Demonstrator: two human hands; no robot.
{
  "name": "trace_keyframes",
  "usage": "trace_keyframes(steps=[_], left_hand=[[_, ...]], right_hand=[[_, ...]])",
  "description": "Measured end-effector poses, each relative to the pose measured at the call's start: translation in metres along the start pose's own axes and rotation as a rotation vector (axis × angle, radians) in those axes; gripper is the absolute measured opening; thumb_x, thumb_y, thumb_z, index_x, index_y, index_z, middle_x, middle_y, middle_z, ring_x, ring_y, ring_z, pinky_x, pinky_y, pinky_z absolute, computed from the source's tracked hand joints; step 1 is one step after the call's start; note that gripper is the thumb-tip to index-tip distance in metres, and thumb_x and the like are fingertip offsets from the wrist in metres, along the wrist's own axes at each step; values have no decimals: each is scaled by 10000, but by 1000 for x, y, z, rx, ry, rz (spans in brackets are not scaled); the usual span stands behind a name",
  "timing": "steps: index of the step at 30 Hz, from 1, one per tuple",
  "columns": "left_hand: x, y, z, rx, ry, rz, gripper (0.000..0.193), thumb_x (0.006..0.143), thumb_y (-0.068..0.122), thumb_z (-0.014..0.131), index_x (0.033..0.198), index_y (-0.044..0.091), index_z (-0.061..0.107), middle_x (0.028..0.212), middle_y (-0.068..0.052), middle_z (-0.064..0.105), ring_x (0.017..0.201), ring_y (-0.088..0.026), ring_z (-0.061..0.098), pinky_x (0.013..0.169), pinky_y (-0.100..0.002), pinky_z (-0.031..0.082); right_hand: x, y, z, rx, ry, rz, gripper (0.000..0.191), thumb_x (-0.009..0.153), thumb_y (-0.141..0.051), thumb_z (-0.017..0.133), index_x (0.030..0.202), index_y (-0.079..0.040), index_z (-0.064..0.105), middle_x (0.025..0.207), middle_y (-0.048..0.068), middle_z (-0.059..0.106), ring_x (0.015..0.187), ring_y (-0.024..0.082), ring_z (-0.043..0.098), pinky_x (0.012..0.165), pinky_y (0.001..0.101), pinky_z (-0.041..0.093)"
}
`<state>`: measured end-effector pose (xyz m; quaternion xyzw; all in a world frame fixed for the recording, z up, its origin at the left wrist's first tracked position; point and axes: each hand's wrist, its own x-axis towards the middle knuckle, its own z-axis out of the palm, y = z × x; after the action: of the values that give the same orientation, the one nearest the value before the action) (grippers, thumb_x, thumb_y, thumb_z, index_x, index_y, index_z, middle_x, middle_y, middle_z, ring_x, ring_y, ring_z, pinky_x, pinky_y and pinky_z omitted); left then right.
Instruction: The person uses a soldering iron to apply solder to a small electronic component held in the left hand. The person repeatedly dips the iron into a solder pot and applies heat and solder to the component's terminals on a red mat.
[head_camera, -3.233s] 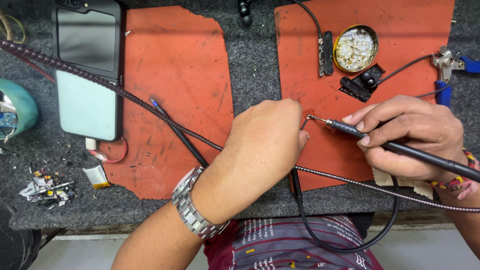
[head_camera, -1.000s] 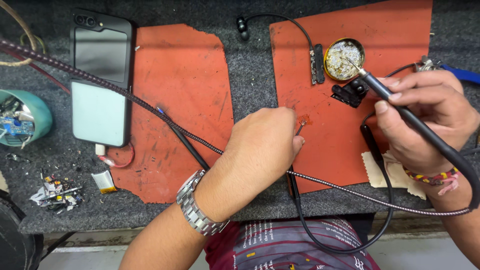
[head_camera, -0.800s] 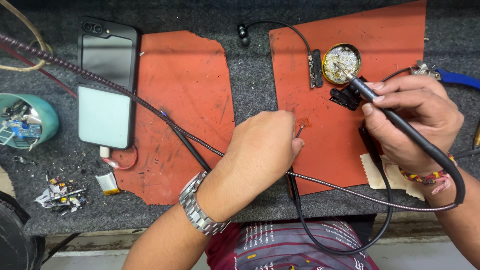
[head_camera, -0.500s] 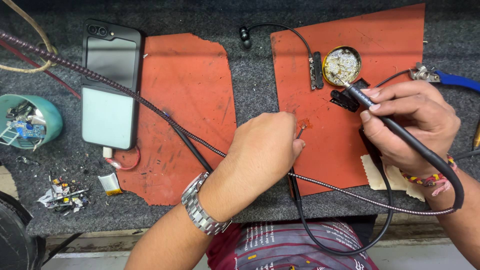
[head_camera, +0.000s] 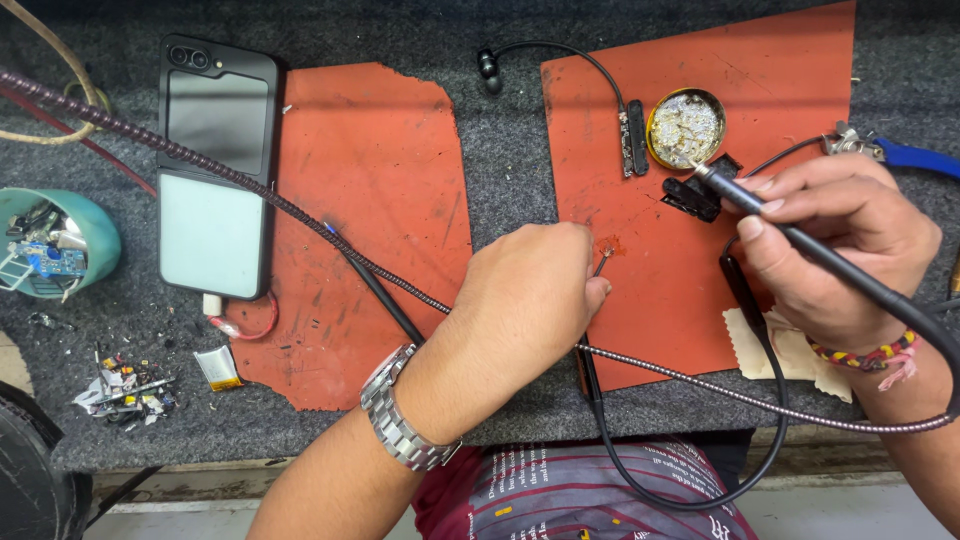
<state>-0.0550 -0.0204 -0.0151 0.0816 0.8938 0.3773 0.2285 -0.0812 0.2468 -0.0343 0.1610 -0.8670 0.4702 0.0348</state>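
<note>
Holding a dark soldering iron (head_camera: 800, 240) like a pen, the right hand (head_camera: 840, 250) has its fingers closed round the shaft, with the tip beside the round tin of wire wool (head_camera: 685, 127) and over a small black part (head_camera: 695, 195). The left hand (head_camera: 530, 300) is closed too, pinching a thin wire (head_camera: 602, 262) whose free end points at a dark spot on the right red mat (head_camera: 640, 300); that wire is the thing being worked, and it sits near the mat's left edge.

To do this step well, the iron's tip should probably be wiped clean on the wool, then brought down to the wire end in a short, steady arc, while the left hand keeps the wire still and flat.

Room is tight. A braided cable (head_camera: 300, 215) runs diagonally across the desk (head_camera: 500, 120), passing under the left wrist, and the iron's own black cord (head_camera: 750, 460) loops off the front edge. An earphone lead (head_camera: 560, 55) lies at the mat's top. A phone (head_camera: 218, 165), a second red mat (head_camera: 370, 220), a teal cup of parts (head_camera: 100, 240) and scraps (head_camera: 125, 385) lie well to the left, out of the way.
</note>
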Motion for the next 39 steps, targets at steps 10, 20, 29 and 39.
trace_keyframes(steps=[10, 20, 29, 39], left_hand=[[0, 0, -1, 6, -16, -9, 239, 852, 255, 724, 857, 21, 674, 837, -184, 713, 877, -394, 696, 755, -522, 545], [2, 2, -2, 0, -12, -13, 236, 851, 256, 726, 859, 24, 679, 842, -180, 713, 883, -393, 694, 753, -525, 542], [2, 1, -1, 10, -11, -15, 241, 849, 260, 731, 862, 26, 679, 844, -181, 714, 874, -393, 696, 746, -524, 544], [3, 3, -1, 11, -2, -25, 245, 839, 266, 739, 850, 28, 682, 841, -173, 717, 874, -386, 699, 744, -520, 546]], right_hand=[[2, -3, 3, -102, -62, -228, 159, 924, 65, 793, 988, -5, 666, 1071, 140, 666, 1055, 258, 747, 926, 319, 636], [5, -12, 8, -180, -63, -281, 185, 869, 57, 808, 964, -1, 661, 1103, 146, 654, 1033, 279, 744, 910, 329, 628], [6, -16, 12, -184, -82, -312, 186, 849, 48, 820, 953, 1, 674, 1082, 145, 637, 1067, 293, 737, 937, 357, 632], [8, -15, 12, -203, -93, -320, 179, 836, 51, 823, 938, -2, 686, 1082, 139, 648, 1062, 284, 731, 943, 357, 628]])
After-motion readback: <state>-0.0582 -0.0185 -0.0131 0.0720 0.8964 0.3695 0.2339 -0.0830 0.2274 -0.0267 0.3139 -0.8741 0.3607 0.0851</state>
